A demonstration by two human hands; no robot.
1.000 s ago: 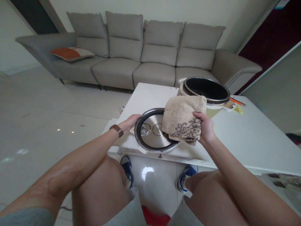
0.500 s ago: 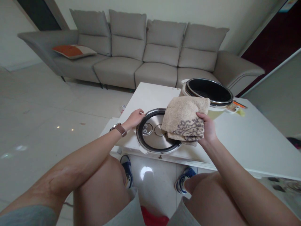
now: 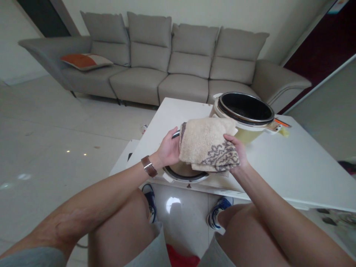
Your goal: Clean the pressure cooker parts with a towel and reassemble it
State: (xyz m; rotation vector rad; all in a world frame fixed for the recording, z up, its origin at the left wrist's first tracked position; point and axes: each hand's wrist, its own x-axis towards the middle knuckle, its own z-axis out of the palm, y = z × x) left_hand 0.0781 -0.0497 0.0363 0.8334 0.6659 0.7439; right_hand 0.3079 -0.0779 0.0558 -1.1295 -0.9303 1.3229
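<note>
A folded beige towel (image 3: 205, 141) with a dark scroll pattern hangs over the middle of a round cooker lid (image 3: 185, 171). My right hand (image 3: 237, 150) grips its right edge, thumb on the front and fingers behind. At the towel's left edge is my left hand (image 3: 169, 148), its thumb stretched up and away from the cloth; its other fingers are partly hidden behind the towel. The lid lies with its metal inner side up at the table's near edge, mostly covered by the towel. Behind the towel stands the cooker (image 3: 251, 136), uncovered, showing a dark inner pot.
Both the lid and the cooker rest on a white table (image 3: 280, 163). To the cooker's right lie an orange-edged item (image 3: 282, 122) and a small yellow thing (image 3: 284, 132). A grey sofa (image 3: 183, 87) with an orange-and-white cushion (image 3: 86, 61) stands beyond the table.
My left hand has left the lid's left rim and moved right to the towel's edge. The towel has shifted slightly left and now covers more of the lid.
</note>
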